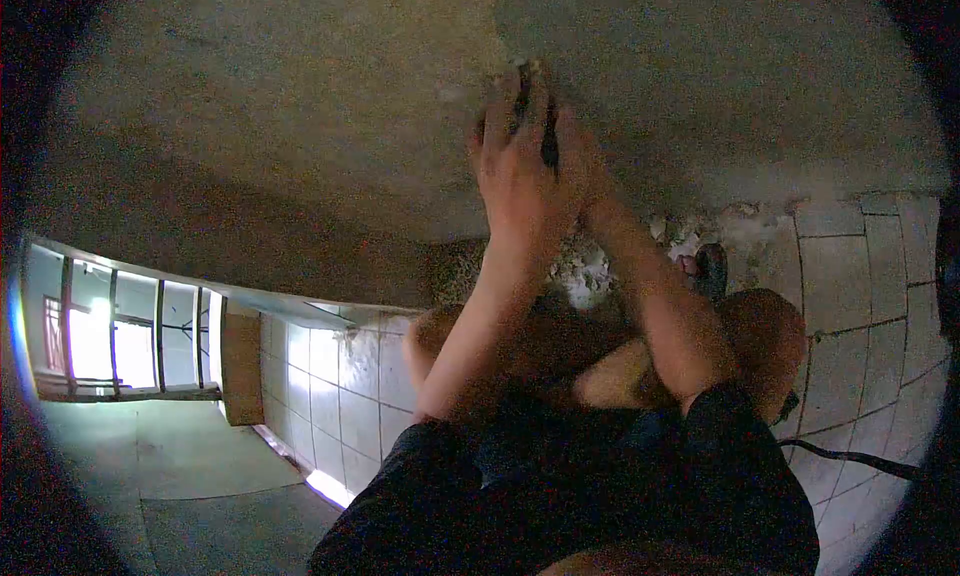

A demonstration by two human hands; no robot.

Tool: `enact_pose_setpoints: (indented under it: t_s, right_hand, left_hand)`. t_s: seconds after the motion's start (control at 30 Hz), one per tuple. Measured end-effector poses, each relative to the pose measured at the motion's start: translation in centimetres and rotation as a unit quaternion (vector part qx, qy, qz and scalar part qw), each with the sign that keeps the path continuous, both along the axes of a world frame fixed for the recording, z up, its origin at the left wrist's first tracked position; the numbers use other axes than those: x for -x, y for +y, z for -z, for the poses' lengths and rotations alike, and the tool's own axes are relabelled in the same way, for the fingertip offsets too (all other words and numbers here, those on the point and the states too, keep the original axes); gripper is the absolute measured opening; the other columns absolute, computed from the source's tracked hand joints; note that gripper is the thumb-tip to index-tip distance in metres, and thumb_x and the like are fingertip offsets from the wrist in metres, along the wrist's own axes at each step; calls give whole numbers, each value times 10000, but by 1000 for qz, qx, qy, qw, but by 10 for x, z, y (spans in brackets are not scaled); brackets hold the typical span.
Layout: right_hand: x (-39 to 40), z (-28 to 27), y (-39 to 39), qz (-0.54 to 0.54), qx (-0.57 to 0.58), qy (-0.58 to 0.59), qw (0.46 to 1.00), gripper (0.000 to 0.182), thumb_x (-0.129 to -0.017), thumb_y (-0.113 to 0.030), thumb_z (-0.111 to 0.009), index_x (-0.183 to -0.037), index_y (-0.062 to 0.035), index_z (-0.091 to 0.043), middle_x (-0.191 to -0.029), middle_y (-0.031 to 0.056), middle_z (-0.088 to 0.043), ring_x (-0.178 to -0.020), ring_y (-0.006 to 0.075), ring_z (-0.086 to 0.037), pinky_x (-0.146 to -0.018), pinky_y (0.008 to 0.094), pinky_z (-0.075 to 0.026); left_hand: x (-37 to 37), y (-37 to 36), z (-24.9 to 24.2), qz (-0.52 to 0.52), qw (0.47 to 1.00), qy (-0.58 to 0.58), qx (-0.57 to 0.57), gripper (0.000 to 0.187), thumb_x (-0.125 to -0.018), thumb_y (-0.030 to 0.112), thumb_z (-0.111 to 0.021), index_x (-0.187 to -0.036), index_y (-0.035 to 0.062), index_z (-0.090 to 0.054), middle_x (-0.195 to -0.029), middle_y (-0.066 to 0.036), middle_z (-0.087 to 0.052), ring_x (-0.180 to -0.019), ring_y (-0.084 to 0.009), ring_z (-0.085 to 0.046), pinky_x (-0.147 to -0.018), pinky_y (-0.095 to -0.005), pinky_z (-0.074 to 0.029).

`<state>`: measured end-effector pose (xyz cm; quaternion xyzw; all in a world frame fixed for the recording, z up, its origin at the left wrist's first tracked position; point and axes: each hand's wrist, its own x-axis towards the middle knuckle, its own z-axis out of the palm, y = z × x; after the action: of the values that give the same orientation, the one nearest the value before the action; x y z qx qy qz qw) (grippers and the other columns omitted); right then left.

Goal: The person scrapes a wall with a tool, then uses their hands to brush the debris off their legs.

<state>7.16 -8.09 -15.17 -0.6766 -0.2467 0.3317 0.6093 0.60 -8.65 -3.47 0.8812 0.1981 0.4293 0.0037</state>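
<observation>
My left hand presses toward the wall, its fingers curled over a small dark object. My right hand is close against it on the right, closed around the same object, its fingers partly hidden. Most of the object lies under the fingers, so its kind cannot be made out. Left of the hands the wall surface is yellowish and mottled; to the right it is a smoother grey, with the border running just above the fingertips.
Pale flakes and rubble lie at the wall's foot, below my forearms. Around my bent knees is a tiled floor, with a black cable at right. A barred window stands at left. A dark shoe shows near the rubble.
</observation>
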Motion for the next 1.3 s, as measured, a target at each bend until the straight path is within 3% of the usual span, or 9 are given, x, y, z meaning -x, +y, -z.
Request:
enact_pose_setpoints:
  t_s: [0.27, 0.37, 0.43, 0.57, 0.63, 0.67, 0.73, 1.07, 1.3]
  right_hand:
    - [17, -9, -15, -40, 38, -19, 998, 494, -995, -328, -449, -1396, -41, -418, -1321, 223, -498, -1230, 318, -484, -1064, 453, -359]
    - [0, -2, -2, -62, 62, -6, 996, 491, -995, -324, -446, -1395, -40, -420, -1330, 225, -491, -1239, 319, -477, -1069, 453, -355]
    - [-1, -3, 5, -85, 84, -8, 993, 489, -995, -321, -445, -1394, -39, -420, -1337, 226, -486, -1245, 320, -473, -1073, 453, -351]
    - [17, -9, -31, -89, 86, -26, 992, 485, -996, -316, -441, -1393, -37, -422, -1350, 228, -476, -1257, 322, -464, -1080, 453, -345]
    - [1, -20, -2, -94, 92, -24, 991, 483, -996, -313, -439, -1392, -36, -423, -1356, 229, -472, -1263, 323, -459, -1083, 453, -342]
    - [-6, 7, -38, -101, 100, -20, 990, 482, -996, -312, -438, -1391, -36, -424, -1359, 229, -469, -1266, 323, -457, -1085, 453, -340]
    - [-9, -3, -9, -126, 124, -17, 984, 480, -997, -310, -436, -1391, -35, -425, -1366, 230, -465, -1272, 324, -453, -1088, 453, -337]
    - [-12, -9, -18, -202, 171, -59, 962, 471, -998, -297, -427, -1387, -31, -429, -1398, 235, -441, -1303, 329, -430, -1106, 453, -321]
    - [-35, -37, -10, -226, 194, -119, 947, 465, -999, -287, -420, -1384, -28, -433, -1421, 239, -424, -1324, 332, -415, -1118, 453, -310]
  left_hand:
    - [4, 0, 6, -17, 999, 14, -44, 411, -865, 216, -607, -1215, 2, -624, -1303, -231, -543, -1184, -388, -518, -1029, -496, -354]
    - [3, -3, -5, 4, 1000, -8, -10, 432, -868, 218, -608, -1242, 0, -607, -1301, -229, -547, -1181, -384, -520, -1029, -493, -354]
    - [2, -10, -13, -44, 999, 18, -3, 464, -873, 221, -606, -1280, -3, -577, -1313, -231, -542, -1188, -385, -518, -1029, -494, -355]
    - [4, -5, 3, -12, 1000, 6, -14, 491, -878, 232, -603, -1304, -6, -556, -1313, -230, -544, -1203, -387, -511, -1035, -494, -347]
    - [4, -3, 0, -17, 1000, 7, -13, 497, -878, 233, -603, -1311, -4, -552, -1309, -230, -550, -1224, -396, -496, -1041, -495, -340]
    - [2, -3, -5, -17, 1000, 12, -11, 497, -878, 233, -603, -1311, -4, -552, -1309, -230, -550, -1224, -396, -496, -1041, -495, -340]
    - [-2, -6, -18, -2, 1000, -6, 15, 488, -883, 238, -593, -1306, -3, -560, -1300, -229, -560, -1230, -396, -495, -1042, -497, -336]
    - [7, -3, -13, -12, 999, -15, 31, 439, -897, 221, -581, -1267, -14, -587, -1293, -234, -565, -1198, -407, -518, -1043, -486, -339]
    - [-3, 5, -24, 14, 997, -59, -43, 433, -900, 213, -582, -1268, -16, -581, -1293, -230, -566, -1185, -410, -525, -1037, -489, -352]
